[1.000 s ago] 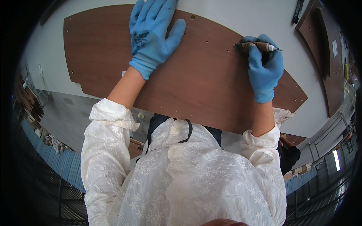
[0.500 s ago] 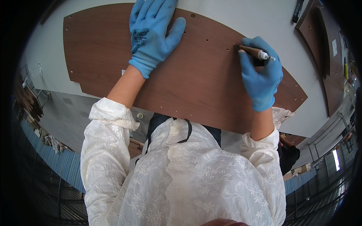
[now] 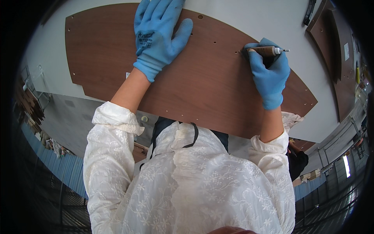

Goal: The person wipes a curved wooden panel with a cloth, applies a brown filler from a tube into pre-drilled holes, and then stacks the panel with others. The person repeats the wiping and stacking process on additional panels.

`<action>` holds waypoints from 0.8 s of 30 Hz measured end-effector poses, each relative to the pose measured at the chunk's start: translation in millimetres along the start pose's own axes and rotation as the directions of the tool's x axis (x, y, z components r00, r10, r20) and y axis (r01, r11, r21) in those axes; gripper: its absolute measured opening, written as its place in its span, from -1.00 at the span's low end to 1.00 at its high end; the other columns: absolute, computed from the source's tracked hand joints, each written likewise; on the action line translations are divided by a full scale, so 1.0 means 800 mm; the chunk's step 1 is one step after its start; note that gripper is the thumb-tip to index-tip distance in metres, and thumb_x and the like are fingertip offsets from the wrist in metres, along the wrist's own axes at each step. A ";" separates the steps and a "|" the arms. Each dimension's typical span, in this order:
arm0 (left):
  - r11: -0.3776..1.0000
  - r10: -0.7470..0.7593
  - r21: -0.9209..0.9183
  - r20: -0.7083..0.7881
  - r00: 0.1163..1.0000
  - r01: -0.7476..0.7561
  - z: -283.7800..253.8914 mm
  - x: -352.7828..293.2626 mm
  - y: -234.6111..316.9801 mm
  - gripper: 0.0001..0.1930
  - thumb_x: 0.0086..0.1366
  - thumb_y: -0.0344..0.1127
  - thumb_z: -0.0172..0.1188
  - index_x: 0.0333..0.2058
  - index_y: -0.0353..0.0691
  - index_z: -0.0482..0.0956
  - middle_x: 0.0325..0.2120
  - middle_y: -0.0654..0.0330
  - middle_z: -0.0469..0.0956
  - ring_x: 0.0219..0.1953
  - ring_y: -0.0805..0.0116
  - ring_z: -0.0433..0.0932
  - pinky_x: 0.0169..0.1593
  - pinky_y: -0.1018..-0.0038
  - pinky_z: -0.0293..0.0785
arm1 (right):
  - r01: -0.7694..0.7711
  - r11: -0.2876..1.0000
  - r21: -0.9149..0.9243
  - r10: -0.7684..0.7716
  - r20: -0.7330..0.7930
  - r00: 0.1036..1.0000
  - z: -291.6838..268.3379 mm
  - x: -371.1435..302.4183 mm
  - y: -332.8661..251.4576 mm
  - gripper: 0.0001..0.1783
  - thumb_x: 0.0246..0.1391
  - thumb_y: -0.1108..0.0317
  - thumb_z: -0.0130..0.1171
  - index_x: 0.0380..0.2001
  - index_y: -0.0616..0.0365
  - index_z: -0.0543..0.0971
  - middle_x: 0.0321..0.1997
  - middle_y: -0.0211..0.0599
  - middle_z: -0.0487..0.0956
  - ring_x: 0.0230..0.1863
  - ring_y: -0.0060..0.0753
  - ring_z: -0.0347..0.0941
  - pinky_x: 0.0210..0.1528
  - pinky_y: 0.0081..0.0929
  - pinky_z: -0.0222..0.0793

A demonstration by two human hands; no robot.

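Note:
A long brown wooden panel with small drilled holes lies flat on a white tabletop. My left hand, in a blue glove, rests flat and spread on the panel's far left part. My right hand, also gloved in blue, grips a small brown marker-like touch-up pen with a white tip. The pen lies nearly level, its brown end near a drilled hole at the panel's far edge.
A second brown panel lies at the right on the same tabletop. A dark tool sits near the top right. Below the table edge are grey floor and stacked wood at left.
My right hand has shifted left along the panel's far edge and turned the pen more level. My left hand has stayed pressed in place.

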State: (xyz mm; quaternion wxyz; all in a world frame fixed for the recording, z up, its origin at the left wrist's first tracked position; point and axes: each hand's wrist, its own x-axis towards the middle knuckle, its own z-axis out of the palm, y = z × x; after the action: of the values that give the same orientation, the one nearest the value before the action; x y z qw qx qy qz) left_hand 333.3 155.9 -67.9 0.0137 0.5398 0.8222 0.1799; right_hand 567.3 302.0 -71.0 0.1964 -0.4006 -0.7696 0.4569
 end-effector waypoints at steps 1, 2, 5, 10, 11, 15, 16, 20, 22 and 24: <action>1.000 0.001 0.001 -0.002 1.000 -0.001 0.001 0.000 0.000 -0.41 0.31 -0.10 0.15 0.20 -0.40 0.51 0.21 -0.16 0.50 0.33 -0.17 0.39 0.45 -0.06 0.08 | 0.035 0.999 -0.026 -0.035 -0.012 0.999 0.002 0.001 0.003 -0.74 0.08 0.49 0.41 -0.17 0.25 0.58 -0.28 -0.24 0.74 -0.29 -0.46 0.67 -0.16 -0.47 0.63; 1.000 0.002 0.000 -0.004 1.000 -0.002 0.001 0.000 0.000 -0.41 0.31 -0.10 0.16 0.20 -0.40 0.51 0.21 -0.17 0.50 0.33 -0.16 0.39 0.45 -0.06 0.08 | 0.064 0.996 -0.055 -0.066 -0.026 0.998 0.004 0.001 0.004 -0.73 0.08 0.47 0.42 -0.18 0.25 0.58 -0.29 -0.25 0.74 -0.30 -0.47 0.67 -0.18 -0.47 0.62; 1.000 0.014 -0.005 -0.025 1.000 -0.014 0.004 -0.002 -0.002 -0.42 0.31 -0.11 0.16 0.20 -0.40 0.52 0.21 -0.17 0.50 0.32 -0.16 0.40 0.45 -0.06 0.08 | 0.131 0.989 -0.067 -0.139 -0.133 0.981 0.012 -0.001 0.006 -0.78 0.09 0.46 0.40 -0.24 0.24 0.58 -0.33 -0.28 0.71 -0.37 -0.44 0.63 -0.27 -0.46 0.59; 0.999 0.037 -0.008 -0.069 0.997 -0.037 0.010 -0.002 -0.006 -0.42 0.30 -0.12 0.17 0.20 -0.40 0.52 0.20 -0.16 0.51 0.32 -0.16 0.40 0.45 -0.06 0.09 | 0.271 0.936 -0.223 -0.302 -0.116 0.946 0.020 -0.006 -0.002 -0.87 0.08 0.50 0.39 -0.35 0.16 0.60 -0.40 -0.32 0.64 -0.46 -0.35 0.56 -0.37 -0.46 0.50; 0.999 0.037 -0.009 -0.070 0.997 -0.037 0.010 -0.002 -0.006 -0.42 0.30 -0.12 0.17 0.19 -0.40 0.52 0.20 -0.16 0.51 0.32 -0.17 0.40 0.45 -0.06 0.09 | 0.262 0.933 -0.245 -0.294 -0.100 0.951 0.020 -0.007 -0.004 -0.87 0.07 0.51 0.39 -0.36 0.14 0.60 -0.42 -0.32 0.62 -0.46 -0.34 0.55 -0.37 -0.47 0.49; 1.000 0.018 -0.008 -0.038 0.999 -0.018 0.006 -0.003 -0.003 -0.43 0.30 -0.13 0.17 0.19 -0.39 0.52 0.20 -0.16 0.51 0.32 -0.16 0.40 0.45 -0.06 0.09 | 0.252 0.923 -0.291 -0.297 -0.121 0.947 0.021 -0.005 -0.014 -0.87 0.06 0.53 0.39 -0.35 0.08 0.64 -0.43 -0.33 0.61 -0.45 -0.35 0.54 -0.35 -0.47 0.48; 1.000 0.007 -0.007 -0.021 1.000 -0.008 0.004 -0.003 -0.002 -0.43 0.30 -0.13 0.17 0.19 -0.39 0.52 0.20 -0.16 0.51 0.32 -0.16 0.40 0.45 -0.06 0.09 | 0.255 0.928 -0.272 -0.301 -0.142 0.943 0.020 -0.003 -0.015 -0.88 0.07 0.54 0.38 -0.34 0.10 0.65 -0.42 -0.33 0.62 -0.44 -0.35 0.55 -0.34 -0.48 0.49; 1.000 0.017 -0.005 -0.038 0.999 -0.017 0.002 -0.001 -0.001 -0.43 0.30 -0.13 0.17 0.19 -0.39 0.52 0.20 -0.16 0.51 0.32 -0.16 0.41 0.45 -0.06 0.09 | 0.194 0.977 -0.088 -0.210 -0.230 0.950 0.009 0.000 -0.017 -0.91 0.09 0.61 0.33 -0.31 0.24 0.67 -0.35 -0.33 0.68 -0.36 -0.43 0.60 -0.23 -0.54 0.55; 1.000 0.009 -0.021 -0.029 1.000 -0.009 0.002 -0.001 -0.001 -0.42 0.30 -0.13 0.17 0.19 -0.39 0.52 0.20 -0.17 0.51 0.32 -0.16 0.40 0.45 -0.06 0.09 | 0.149 0.988 -0.030 -0.152 -0.238 0.959 0.005 -0.003 -0.015 -0.81 0.11 0.64 0.33 -0.19 0.30 0.64 -0.26 -0.27 0.72 -0.30 -0.46 0.63 -0.16 -0.53 0.60; 1.000 0.009 -0.021 -0.029 1.000 -0.010 0.002 -0.001 -0.001 -0.42 0.30 -0.13 0.18 0.20 -0.39 0.51 0.20 -0.17 0.51 0.32 -0.16 0.40 0.45 -0.06 0.09 | 0.157 0.983 0.091 -0.132 -0.230 0.964 0.008 -0.010 -0.014 -0.73 0.12 0.64 0.34 -0.09 0.33 0.58 -0.20 -0.19 0.73 -0.27 -0.47 0.64 -0.15 -0.52 0.63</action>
State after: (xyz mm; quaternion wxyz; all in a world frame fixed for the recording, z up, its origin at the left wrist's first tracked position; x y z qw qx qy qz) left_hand 333.2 155.3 -69.9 0.0065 0.5410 0.8177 0.1966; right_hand 563.3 289.3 -64.0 0.3359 -0.3809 -0.7439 0.4343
